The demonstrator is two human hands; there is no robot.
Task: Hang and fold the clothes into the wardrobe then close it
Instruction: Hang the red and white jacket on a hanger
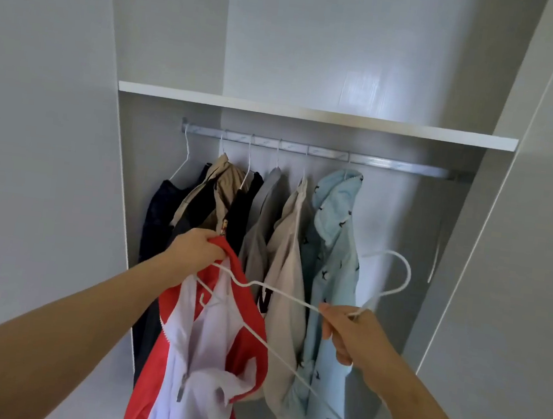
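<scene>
A red jacket with white lining (207, 349) hangs open from my left hand (194, 251), which grips its collar in front of the hanging clothes. My right hand (350, 335) pinches a white wire hanger (394, 284) at its neck, hook pointing up and right. One hanger arm reaches left into the jacket's neck opening; the other slants down to the right. Behind, the metal rail (410, 167) of the open wardrobe carries several garments: dark ones at the left, a tan one, a grey one, a beige one and a light blue patterned shirt (337, 237).
A white shelf (313, 114) runs above the rail. The rail's right part, past the blue shirt, carries nothing. Grey wardrobe side panels (51, 149) stand at left and right, and a door edge (514, 167) runs along the right.
</scene>
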